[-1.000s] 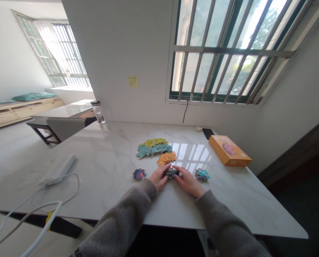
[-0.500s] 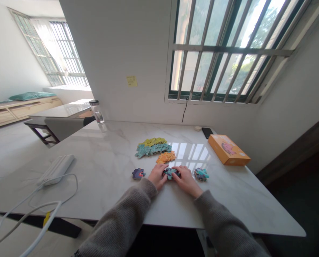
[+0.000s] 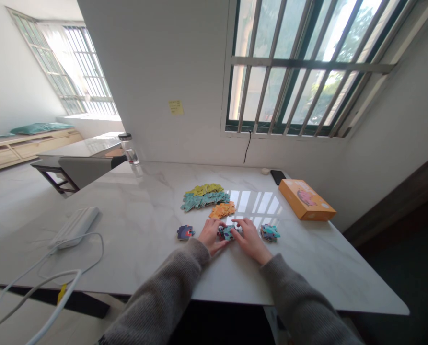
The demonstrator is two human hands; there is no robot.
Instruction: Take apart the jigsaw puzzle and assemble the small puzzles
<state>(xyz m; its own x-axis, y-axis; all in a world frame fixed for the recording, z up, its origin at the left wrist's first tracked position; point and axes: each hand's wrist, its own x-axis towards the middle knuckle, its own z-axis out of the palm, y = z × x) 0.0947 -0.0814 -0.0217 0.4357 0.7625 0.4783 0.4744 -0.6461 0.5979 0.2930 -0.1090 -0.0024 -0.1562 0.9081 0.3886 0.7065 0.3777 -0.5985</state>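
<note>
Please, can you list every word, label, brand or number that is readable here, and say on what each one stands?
I can quote no text; nothing is readable.
Yellow sticky note on the wall: handwriting, too small to read.
Orange box on the table: a picture shows, any print is too small to read.
Jigsaw pieces at the hands: no readable text.

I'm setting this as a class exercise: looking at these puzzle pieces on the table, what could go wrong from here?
The joined jigsaw pieces between the left hand and right hand form a small cluster, so pressing might pop them apart. The loose orange pieces lie just beyond the hands, so a slip could push them into the teal pieces. The glossy marble tabletop may let pieces slide.
</note>
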